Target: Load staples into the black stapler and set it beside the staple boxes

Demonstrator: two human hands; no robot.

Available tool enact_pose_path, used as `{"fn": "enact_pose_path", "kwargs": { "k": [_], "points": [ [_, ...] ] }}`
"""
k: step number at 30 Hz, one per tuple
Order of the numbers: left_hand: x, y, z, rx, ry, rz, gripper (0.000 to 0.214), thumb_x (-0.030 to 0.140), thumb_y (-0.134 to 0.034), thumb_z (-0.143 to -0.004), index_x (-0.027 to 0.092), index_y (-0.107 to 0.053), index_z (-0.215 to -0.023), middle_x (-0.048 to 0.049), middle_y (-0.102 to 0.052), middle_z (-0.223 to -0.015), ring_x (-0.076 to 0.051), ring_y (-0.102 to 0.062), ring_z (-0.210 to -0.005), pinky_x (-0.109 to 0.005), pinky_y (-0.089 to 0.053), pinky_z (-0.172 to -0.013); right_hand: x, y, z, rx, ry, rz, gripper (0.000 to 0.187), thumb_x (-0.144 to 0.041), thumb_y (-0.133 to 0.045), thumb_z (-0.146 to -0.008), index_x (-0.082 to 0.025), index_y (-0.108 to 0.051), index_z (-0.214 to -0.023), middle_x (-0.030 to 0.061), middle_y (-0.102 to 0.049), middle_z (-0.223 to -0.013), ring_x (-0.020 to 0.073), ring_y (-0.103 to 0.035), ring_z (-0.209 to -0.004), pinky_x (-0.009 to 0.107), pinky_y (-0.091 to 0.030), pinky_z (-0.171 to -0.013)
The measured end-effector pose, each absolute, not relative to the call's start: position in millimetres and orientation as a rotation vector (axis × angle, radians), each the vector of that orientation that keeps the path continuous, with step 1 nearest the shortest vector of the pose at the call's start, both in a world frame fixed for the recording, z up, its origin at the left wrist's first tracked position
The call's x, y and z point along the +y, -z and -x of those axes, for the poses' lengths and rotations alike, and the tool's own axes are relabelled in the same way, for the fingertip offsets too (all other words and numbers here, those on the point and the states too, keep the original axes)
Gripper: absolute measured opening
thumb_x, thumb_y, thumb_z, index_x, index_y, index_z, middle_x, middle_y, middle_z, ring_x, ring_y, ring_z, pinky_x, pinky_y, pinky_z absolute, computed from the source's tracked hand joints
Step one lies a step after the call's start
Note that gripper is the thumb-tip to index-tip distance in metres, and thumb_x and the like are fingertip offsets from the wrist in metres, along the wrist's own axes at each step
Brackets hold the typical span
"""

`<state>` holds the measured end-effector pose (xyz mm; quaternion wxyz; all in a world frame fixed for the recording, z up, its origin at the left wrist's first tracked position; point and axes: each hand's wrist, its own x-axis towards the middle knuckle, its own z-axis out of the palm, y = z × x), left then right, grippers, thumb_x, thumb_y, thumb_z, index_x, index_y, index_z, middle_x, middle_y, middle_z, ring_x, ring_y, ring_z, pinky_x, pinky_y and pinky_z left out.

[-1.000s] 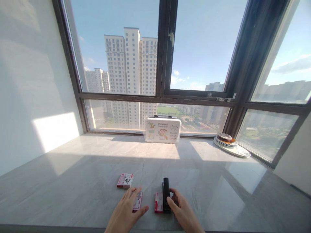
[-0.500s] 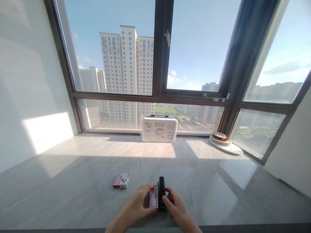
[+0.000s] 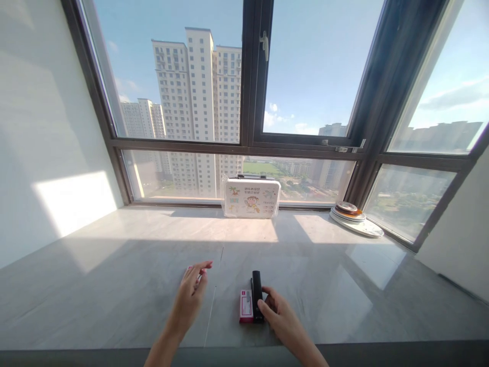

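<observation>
A black stapler (image 3: 257, 290) lies on the grey marbled sill, with my right hand (image 3: 280, 311) gripping its right side between thumb and fingers. Against the stapler's left side rests a small pink-and-white staple box (image 3: 245, 309). My left hand (image 3: 187, 298) reaches over two small red-and-white boxes (image 3: 186, 272) at the left, its fingers stretched out and apart. Those boxes are mostly hidden under the hand, and whether the fingers touch them I cannot tell.
At the window stands a white case (image 3: 251, 198) with cartoon prints and a dark handle. A stack of plates (image 3: 357, 224) sits in the back right corner. The sill's front edge (image 3: 225, 348) runs along the bottom, a white wall (image 3: 46, 153) along the left.
My left hand has let go of the staple box beside the stapler and moved left over the other boxes. My right hand stays on the stapler. The view has tilted slightly.
</observation>
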<state>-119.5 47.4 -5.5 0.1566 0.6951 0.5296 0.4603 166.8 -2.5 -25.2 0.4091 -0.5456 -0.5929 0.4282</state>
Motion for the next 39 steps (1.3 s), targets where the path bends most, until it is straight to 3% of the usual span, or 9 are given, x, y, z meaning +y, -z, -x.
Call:
{"fn": "enact_pose_path", "kwargs": {
  "k": [5, 11, 15, 19, 24, 29, 33, 36, 39],
  "points": [
    [61, 36, 206, 2.006, -1.038, -2.124, 0.039, 0.031, -0.051, -0.087, 0.029, -0.066, -0.123, -0.0043, -0.058, -0.140, -0.028, -0.051, -0.129, -0.048, -0.038, -0.113, -2, 28, -169, -1.510, -1.088, 1.388, 0.063, -0.065, -0.056, -0.087, -0.018, -0.059, -0.128, -0.0010, -0.057, -0.073, 0.0137, -0.050, -0.058, 0.024, -0.039, -0.052],
    [22, 66, 223, 1.883, -1.017, -2.169, 0.034, 0.053, -0.064, -0.085, 0.027, -0.067, -0.107, -0.0055, -0.053, -0.146, -0.030, -0.047, -0.136, -0.046, -0.040, -0.113, -1, 27, -170, -1.556, -1.104, 1.359, 0.062, -0.061, -0.053, -0.091, -0.015, -0.056, -0.131, -0.0014, -0.056, -0.074, 0.0124, -0.048, -0.057, 0.024, -0.037, -0.050],
    [-4, 57, 203, 1.719, -0.978, -2.152, 0.029, 0.052, -0.070, -0.081, 0.027, -0.066, -0.093, -0.0045, -0.063, -0.134, -0.029, -0.057, -0.126, -0.042, -0.048, -0.106, -2, 25, -170, -1.544, -1.129, 1.367, 0.061, -0.062, -0.053, -0.091, -0.016, -0.057, -0.130, -0.0017, -0.055, -0.075, 0.0119, -0.047, -0.058, 0.023, -0.037, -0.051],
    [-16, 38, 157, 1.636, -0.998, -2.093, 0.044, 0.051, -0.077, -0.075, 0.028, -0.066, -0.111, -0.0044, -0.069, -0.119, -0.029, -0.065, -0.111, -0.041, -0.054, -0.097, -3, 24, -170, -1.523, -1.107, 1.381, 0.059, -0.062, -0.056, -0.089, -0.018, -0.061, -0.126, -0.0016, -0.056, -0.074, 0.0134, -0.050, -0.061, 0.024, -0.039, -0.054],
    [-5, 18, 75, 1.325, -1.042, -2.040, 0.059, 0.044, -0.077, -0.079, 0.028, -0.057, -0.132, -0.0077, -0.065, -0.127, -0.027, -0.061, -0.116, -0.042, -0.049, -0.102, 0, 29, -170, -1.538, -1.061, 1.337, 0.057, -0.059, -0.057, -0.088, -0.015, -0.062, -0.125, -0.0013, -0.056, -0.072, 0.0153, -0.052, -0.066, 0.026, -0.040, -0.059],
    [16, 17, 38, 1.132, -0.970, -2.005, 0.065, 0.037, -0.085, -0.069, 0.029, -0.060, -0.129, -0.0062, -0.066, -0.126, -0.028, -0.062, -0.115, -0.038, -0.050, -0.099, 4, 34, -172, -1.580, -1.050, 1.333, 0.055, -0.056, -0.058, -0.090, -0.014, -0.062, -0.125, -0.0028, -0.055, -0.070, 0.0147, -0.051, -0.067, 0.026, -0.040, -0.062],
    [22, 19, 37, 1.129, -0.929, -1.999, 0.070, 0.041, -0.088, -0.064, 0.028, -0.059, -0.127, -0.0061, -0.066, -0.122, -0.028, -0.062, -0.112, -0.037, -0.050, -0.096, 4, 32, -174, -1.618, -1.056, 1.319, 0.054, -0.057, -0.055, -0.092, -0.014, -0.064, -0.123, -0.0034, -0.054, -0.070, 0.0137, -0.050, -0.066, 0.025, -0.039, -0.061],
    [19, 19, 38, 1.125, -0.947, -2.000, 0.088, 0.047, -0.090, -0.061, 0.028, -0.051, -0.138, -0.0090, -0.061, -0.132, -0.029, -0.059, -0.118, -0.039, -0.048, -0.100, -1, 29, -177, -1.580, -1.076, 1.318, 0.059, -0.059, -0.052, -0.094, -0.015, -0.060, -0.131, -0.0020, -0.057, -0.076, 0.0140, -0.051, -0.067, 0.026, -0.039, -0.063],
    [20, 14, 52, 1.224, -1.063, -2.004, 0.079, 0.058, -0.078, -0.074, 0.027, -0.048, -0.140, -0.0103, -0.056, -0.137, -0.028, -0.055, -0.121, -0.038, -0.047, -0.100, -10, 28, -181, -1.500, -1.076, 1.367, 0.070, -0.061, -0.056, -0.092, -0.014, -0.049, -0.144, -0.0010, -0.058, -0.082, 0.0141, -0.051, -0.068, 0.027, -0.041, -0.064]
  ]
}}
